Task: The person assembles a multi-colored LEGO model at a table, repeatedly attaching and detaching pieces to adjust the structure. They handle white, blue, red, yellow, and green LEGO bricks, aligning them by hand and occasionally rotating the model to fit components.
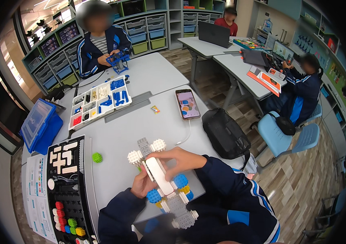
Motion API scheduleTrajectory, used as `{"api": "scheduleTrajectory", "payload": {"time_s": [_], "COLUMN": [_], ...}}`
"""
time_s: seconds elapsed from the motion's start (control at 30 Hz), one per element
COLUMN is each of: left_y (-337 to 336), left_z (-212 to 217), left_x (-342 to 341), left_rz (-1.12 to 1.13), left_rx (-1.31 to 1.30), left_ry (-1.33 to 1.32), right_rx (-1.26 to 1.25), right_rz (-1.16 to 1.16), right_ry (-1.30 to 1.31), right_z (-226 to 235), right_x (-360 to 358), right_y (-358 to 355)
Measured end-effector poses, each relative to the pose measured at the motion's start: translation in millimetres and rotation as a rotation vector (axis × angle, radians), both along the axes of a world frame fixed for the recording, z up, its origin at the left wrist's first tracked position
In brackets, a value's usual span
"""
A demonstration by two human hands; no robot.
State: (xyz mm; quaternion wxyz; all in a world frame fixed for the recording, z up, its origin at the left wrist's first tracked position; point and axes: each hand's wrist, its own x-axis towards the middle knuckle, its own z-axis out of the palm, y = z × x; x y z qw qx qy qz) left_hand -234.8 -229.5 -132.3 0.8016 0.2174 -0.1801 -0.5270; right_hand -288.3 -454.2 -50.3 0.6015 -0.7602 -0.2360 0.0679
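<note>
A model of studded building blocks (159, 175) is held between both hands over the near edge of the table. Its middle is a long white rounded block; blue, yellow and grey studded pieces join its near end, and grey and white ones its far end. From the left, my left hand (139, 184) is closed round the white block's side. My right hand (184, 159) grips the opposite side, thumb and fingers curved over it; some fingertips are hidden behind the model. A loose green studded cube (97, 157) lies left of the model.
To the left is a black parts tray (69, 195) beside printed sheets (39, 195). Further off are a white sorting tray (100, 101), blue bin (41, 126), phone (187, 104) with cable, and black bag (226, 133). A person across the table holds a blue frame (119, 62).
</note>
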Motion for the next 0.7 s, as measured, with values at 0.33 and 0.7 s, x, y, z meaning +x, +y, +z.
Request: {"api": "scheduleTrajectory", "payload": {"time_s": [0.33,0.7], "left_y": [-3.1,-7.9], "left_z": [19.7,19.7], "left_x": [-5.4,-3.9], "left_rz": [0.026,-0.03], "left_rx": [0.079,-0.05], "left_ry": [-0.168,-0.093], "right_rx": [0.025,-0.016], "right_rz": [-0.031,-0.057], "right_ry": [-0.087,0.041], "right_z": [-2.2,1.2], "right_x": [-1.0,-0.6], "right_y": [1.0,1.7]}}
